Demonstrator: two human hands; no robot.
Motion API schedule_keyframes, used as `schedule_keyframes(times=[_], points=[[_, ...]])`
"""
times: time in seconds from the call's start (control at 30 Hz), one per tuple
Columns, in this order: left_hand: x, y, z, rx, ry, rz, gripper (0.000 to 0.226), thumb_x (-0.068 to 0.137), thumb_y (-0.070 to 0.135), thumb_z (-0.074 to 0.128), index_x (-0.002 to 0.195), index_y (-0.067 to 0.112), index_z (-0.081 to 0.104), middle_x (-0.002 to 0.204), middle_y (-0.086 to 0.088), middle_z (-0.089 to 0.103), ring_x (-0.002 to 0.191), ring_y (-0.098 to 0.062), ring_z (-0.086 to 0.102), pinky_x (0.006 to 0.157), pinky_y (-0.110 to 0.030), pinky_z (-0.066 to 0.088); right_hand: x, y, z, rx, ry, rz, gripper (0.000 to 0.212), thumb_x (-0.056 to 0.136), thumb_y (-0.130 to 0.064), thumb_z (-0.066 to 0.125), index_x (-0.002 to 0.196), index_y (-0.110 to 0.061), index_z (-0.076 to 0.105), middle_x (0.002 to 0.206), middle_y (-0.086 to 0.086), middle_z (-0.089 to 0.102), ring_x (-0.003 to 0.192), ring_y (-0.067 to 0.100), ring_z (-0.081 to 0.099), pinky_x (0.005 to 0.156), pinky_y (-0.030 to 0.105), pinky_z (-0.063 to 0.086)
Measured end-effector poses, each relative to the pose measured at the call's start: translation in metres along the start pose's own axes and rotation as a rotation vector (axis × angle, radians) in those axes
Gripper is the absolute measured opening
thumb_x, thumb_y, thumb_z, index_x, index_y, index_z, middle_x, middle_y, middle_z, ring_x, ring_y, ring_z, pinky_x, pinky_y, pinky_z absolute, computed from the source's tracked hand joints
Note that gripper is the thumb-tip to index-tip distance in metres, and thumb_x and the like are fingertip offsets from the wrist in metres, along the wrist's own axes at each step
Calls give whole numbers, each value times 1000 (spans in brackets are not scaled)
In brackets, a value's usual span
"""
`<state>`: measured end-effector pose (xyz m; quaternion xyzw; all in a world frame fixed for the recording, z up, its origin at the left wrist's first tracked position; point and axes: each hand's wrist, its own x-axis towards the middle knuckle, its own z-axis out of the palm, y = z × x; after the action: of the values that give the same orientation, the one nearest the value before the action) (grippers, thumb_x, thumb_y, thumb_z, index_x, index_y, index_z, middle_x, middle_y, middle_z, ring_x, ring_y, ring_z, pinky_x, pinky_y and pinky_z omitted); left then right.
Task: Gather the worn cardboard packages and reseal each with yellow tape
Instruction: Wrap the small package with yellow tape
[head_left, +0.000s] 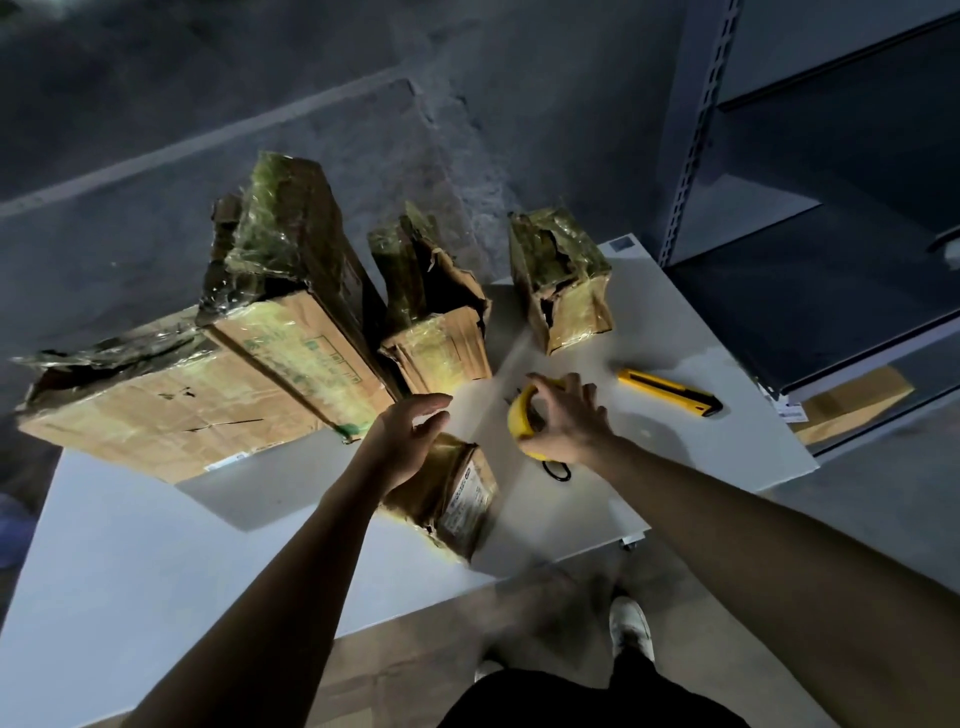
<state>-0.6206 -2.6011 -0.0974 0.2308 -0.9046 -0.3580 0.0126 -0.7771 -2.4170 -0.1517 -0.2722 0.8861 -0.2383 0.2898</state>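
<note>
A dim room with a grey concrete floor (363, 130) holds a white table (701, 457), and grey metal shelving (831, 208) stands at the right. 5 worn cardboard packages, wrapped in crinkled yellowish film, sit on the table. A large flat carton (156, 405) lies at the left with a tall carton (306, 260) standing against it. A torn middle package (441, 332) and a torn right package (563, 280) stand farther back. The small package (462, 499) lies nearest the person, directly under the left hand (410, 436). That hand hovers over it with fingers loosely curved and thumb apart, and nothing shows in its grasp. The right hand (569, 421) is just to the right of it, fingers curled round the yellow tape roll (522, 415), which it holds on edge above the table, beyond the small package. The 2 hands are near each other but apart. A yellow utility knife (670, 392) lies on the table to the right of the right hand, apart from it. A black loop (557, 472) lies under the right wrist.
</note>
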Motion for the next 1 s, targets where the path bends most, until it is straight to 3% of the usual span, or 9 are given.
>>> schedule_keyframes(times=[0.13, 0.33, 0.47, 0.53, 0.63, 0.7, 0.8, 0.9, 1.0], points=[[-15, 3, -4, 132, -134, 75, 27, 100, 30, 53, 121, 19, 67, 121, 8, 65, 109, -1, 57, 88, -4, 40, -2, 7, 12, -245, -19, 11, 100, 76, -49, 78, 154, -39, 18, 147, 13, 24, 137, 39, 24, 108, 51, 29], [-19, 0, 10, 277, -107, 93, 30, 104, 28, 43, 115, 12, 66, 106, -1, 58, 100, -10, 45, 88, -27, 41, -1, 12, 22, -405, -33, -54, 99, 79, -53, 74, 155, -31, 14, 148, 15, 25, 136, 39, 26, 108, 48, 29], [-15, 4, 13, 304, -120, 63, 31, 105, 29, 40, 110, 7, 63, 101, -2, 55, 96, -12, 46, 81, -23, 36, 3, 11, 21, -444, -64, -39, 97, 83, -65, 64, 156, -27, 13, 155, 17, 16, 143, 40, 17, 112, 51, 24], [-15, 4, 14, 297, -97, 65, 30, 105, 28, 42, 104, 7, 62, 93, 0, 53, 90, -15, 49, 77, -24, 36, 2, 4, 22, -437, 42, -125, 84, 87, -67, 55, 152, -22, 27, 153, 17, 25, 142, 38, 22, 110, 49, 27], [-14, 4, 16, 267, -48, 65, 28, 104, 29, 45, 88, 9, 58, 81, -1, 51, 79, -20, 52, 72, -28, 38, -6, -20, 18, -15, 142, -343, 50, 98, -51, 51, 126, -10, 59, 123, 14, 62, 117, 29, 56, 90, 34, 46], [-14, 5, 17, 258, -34, 30, 30, 104, 31, 45, 84, 10, 55, 80, -4, 55, 77, -22, 55, 69, -30, 39, -17, -42, 15, 241, -49, -386, 39, 101, -45, 50, 100, -10, 67, 91, 9, 71, 86, 19, 69, 70, 32, 52], [-13, 6, 16, 265, -25, -57, 33, 104, 32, 45, 97, 7, 65, 93, -7, 62, 87, -25, 61, 72, -30, 43, -31, -68, 15, 248, -294, -344, 49, 99, -54, 47, 68, -16, 48, 58, -5, 46, 49, 6, 47, 51, 23, 36], [-17, 11, 14, 156, 92, -128, 28, 104, 30, 44, 113, 9, 62, 106, 1, 60, 92, -17, 58, 74, -26, 40, -32, -76, 14, 152, -354, -301, 53, 99, -56, 47, 66, -15, 38, 56, 1, 31, 47, 13, 34, 50, 27, 25], [-20, 10, 5, 47, 269, -156, 31, 106, 23, 40, 126, 4, 55, 121, -15, 63, 101, -28, 61, 76, -29, 40, -32, -79, 6, 63, -433, -250, 54, 98, -59, 45, 65, -18, 34, 54, -1, 31, 45, 13, 35, 51, 29, 29]])
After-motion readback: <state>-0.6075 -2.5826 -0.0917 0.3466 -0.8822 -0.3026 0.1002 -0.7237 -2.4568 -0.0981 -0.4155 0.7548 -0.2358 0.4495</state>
